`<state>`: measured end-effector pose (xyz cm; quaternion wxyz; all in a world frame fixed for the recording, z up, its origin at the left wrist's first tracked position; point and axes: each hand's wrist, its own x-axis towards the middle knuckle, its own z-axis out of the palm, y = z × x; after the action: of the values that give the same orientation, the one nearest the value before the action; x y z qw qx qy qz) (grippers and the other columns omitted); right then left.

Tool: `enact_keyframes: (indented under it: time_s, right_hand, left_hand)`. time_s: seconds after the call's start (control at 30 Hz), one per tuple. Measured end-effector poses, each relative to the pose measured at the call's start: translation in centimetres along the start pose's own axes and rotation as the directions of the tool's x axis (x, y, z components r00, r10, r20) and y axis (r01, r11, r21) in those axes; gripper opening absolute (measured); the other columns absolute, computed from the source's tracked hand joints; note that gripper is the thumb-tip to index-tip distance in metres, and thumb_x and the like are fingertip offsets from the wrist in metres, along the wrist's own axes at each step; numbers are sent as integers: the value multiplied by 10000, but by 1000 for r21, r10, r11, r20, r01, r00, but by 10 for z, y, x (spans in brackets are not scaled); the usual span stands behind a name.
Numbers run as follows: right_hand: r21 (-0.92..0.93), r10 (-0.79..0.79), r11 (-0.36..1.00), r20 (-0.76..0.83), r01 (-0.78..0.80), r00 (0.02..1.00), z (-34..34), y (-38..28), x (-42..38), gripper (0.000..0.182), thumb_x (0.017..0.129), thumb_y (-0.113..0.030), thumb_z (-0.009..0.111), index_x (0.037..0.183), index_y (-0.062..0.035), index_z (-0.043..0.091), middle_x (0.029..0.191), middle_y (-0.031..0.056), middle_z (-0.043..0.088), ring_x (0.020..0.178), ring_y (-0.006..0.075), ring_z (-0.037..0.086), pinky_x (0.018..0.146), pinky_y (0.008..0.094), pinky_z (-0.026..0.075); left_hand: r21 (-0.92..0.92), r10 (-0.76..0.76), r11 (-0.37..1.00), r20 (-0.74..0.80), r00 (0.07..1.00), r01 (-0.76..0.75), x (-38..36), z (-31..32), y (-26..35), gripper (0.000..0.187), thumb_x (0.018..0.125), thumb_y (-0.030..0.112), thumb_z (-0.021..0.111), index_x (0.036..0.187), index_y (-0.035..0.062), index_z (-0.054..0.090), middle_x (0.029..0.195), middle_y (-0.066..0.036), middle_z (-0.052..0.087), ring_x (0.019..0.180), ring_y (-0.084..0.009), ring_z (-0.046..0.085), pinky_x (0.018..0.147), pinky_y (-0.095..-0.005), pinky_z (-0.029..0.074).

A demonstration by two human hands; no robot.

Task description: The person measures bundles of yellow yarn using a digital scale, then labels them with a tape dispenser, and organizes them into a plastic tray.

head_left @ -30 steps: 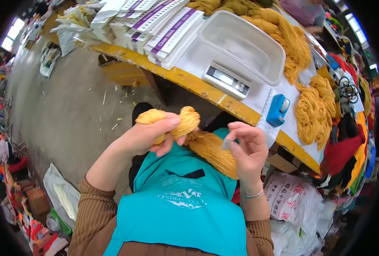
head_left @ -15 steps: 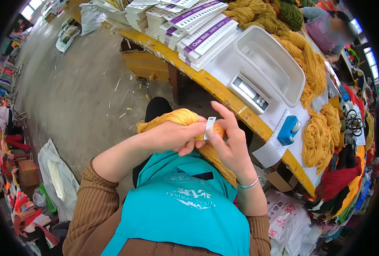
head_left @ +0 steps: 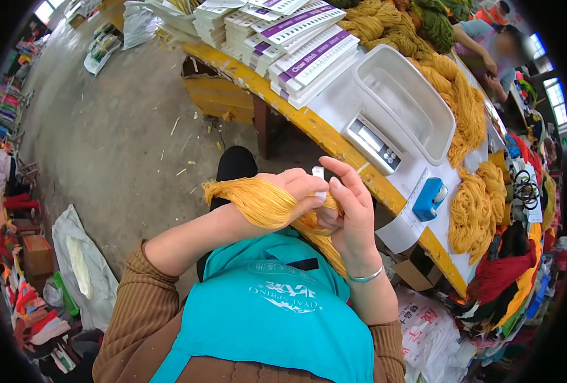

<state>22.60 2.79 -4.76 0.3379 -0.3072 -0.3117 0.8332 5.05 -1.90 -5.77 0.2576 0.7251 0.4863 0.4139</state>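
Observation:
A skein of yellow yarn (head_left: 250,199) runs through both my hands above my lap, its looped end hanging over my left wrist and the rest trailing below my right hand. My left hand (head_left: 293,189) is closed round the yarn, its fingertips pressing a small white paper tag (head_left: 319,173) against the strands. Close by, my right hand (head_left: 353,207) has its lower fingers curled about the yarn. Its thumb and index finger are raised beside the tag. The tag's lower part is partly hidden by fingers.
A yellow-edged table (head_left: 283,102) holds stacked printed cards (head_left: 312,60), a digital scale (head_left: 373,145), a plastic tray (head_left: 452,127), a blue tape dispenser (head_left: 430,199) and yellow yarn heaps (head_left: 478,207). Another person (head_left: 487,54) is across the table. A white sack (head_left: 82,262) lies on the floor.
My left hand has turned over and its fingers now cover much of the tag, which stood flat and visible before. The yarn end now drapes over that wrist. The other person's arms have moved.

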Motion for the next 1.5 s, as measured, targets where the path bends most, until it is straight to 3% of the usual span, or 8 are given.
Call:
enact_keyframes:
  time_s: [0.17,0.33,0.53,0.63,0.83,1.13,1.27,1.5]
  right_hand:
    - [-113,-11,993,104,23,995,-8,-9,-1,426,855,-30,559,1275,-28,487,772,-17,543,548,22,337,481,194,234]
    - [-386,-37,910,287,151,957,-17,-9,-1,306,760,54,597,1055,-23,621,910,4,625,756,53,541,657,193,428]
    - [-680,-80,514,568,523,819,-22,-16,4,177,737,36,752,870,-76,717,727,13,583,632,91,524,561,234,390]
    - [-667,-191,475,558,574,807,-30,-8,6,144,751,25,756,863,-56,715,713,9,568,639,78,517,558,242,383]
    - [-132,-268,948,155,289,951,-17,13,-1,77,862,-11,695,916,-19,641,822,3,612,709,53,520,628,202,404]
    - [-32,-318,947,44,320,947,-9,24,-11,431,930,-60,611,1337,-48,471,872,18,579,633,59,456,533,201,353]
    - [-401,-427,831,-16,385,904,-41,8,-20,368,924,-43,586,1283,-1,516,1093,100,653,1021,167,614,920,293,470]
    - [-687,-707,702,-640,186,301,-214,-62,-75,129,916,-166,659,1002,-69,655,994,3,647,875,74,579,713,237,464]
  left_hand:
    - [229,-82,972,91,992,60,3,-10,11,174,937,236,628,1003,76,610,874,-131,630,792,-311,645,672,-376,518]
    - [-160,-219,933,463,859,323,15,-26,-9,260,987,286,525,923,36,558,718,-87,577,689,-254,576,641,-394,456]
    - [-420,-238,338,828,508,843,9,-26,-20,271,1013,378,511,911,130,553,679,64,446,524,-27,337,434,-187,249]
    - [-443,-235,300,824,516,845,12,-24,-13,251,1023,346,498,939,114,545,689,51,456,548,-39,369,458,-205,300]
    - [-664,-259,677,188,947,317,1,4,7,207,1012,231,532,1086,38,517,846,-13,577,749,-66,542,661,-241,474]
    - [-724,-269,645,83,960,243,-5,15,6,153,994,146,559,1115,53,542,890,-39,627,760,-74,589,633,-231,478]
    - [-765,-359,591,36,933,257,-3,26,1,77,999,138,547,1059,89,556,700,17,554,512,-14,438,463,-193,361]
    - [-750,-394,602,19,919,274,-1,23,-12,56,989,68,493,1026,57,533,620,-2,498,412,-46,403,411,-199,320]
